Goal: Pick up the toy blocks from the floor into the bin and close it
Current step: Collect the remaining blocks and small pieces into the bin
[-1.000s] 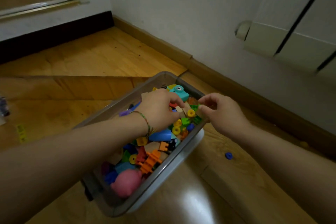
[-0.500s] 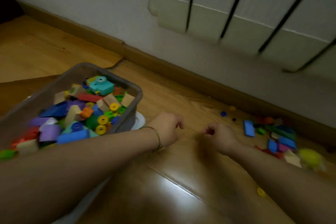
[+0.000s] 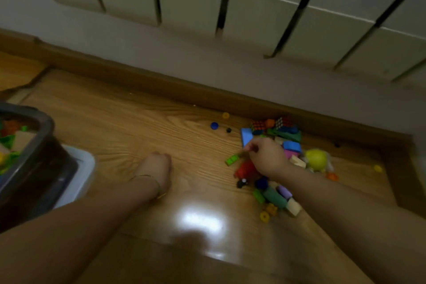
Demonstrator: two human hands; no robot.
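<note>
The grey bin (image 3: 45,129), holding several coloured blocks, stands at the left edge on its white lid (image 3: 79,167). A pile of toy blocks (image 3: 277,195) lies on the wooden floor by the skirting board at the right, among them a green block (image 3: 232,159), a red block (image 3: 244,169), a blue block (image 3: 246,136) and a yellow round toy (image 3: 316,159). My right hand (image 3: 267,157) hovers over this pile with its fingers bunched and curled down; blur hides whether it holds a block. My left hand (image 3: 156,167) rests fisted on the bare floor between bin and pile, holding nothing.
A white radiator (image 3: 253,7) hangs on the wall above the brown skirting board (image 3: 161,85). Small loose pieces lie near the skirting: a blue disc (image 3: 214,125), a yellow ring (image 3: 226,115) and a black bead (image 3: 228,130). A raised floor edge (image 3: 401,182) borders the pile on the right.
Both hands left the bin and moved right. My view swung right too, so the bin now sits at the left edge. My right hand has reached the block pile.
</note>
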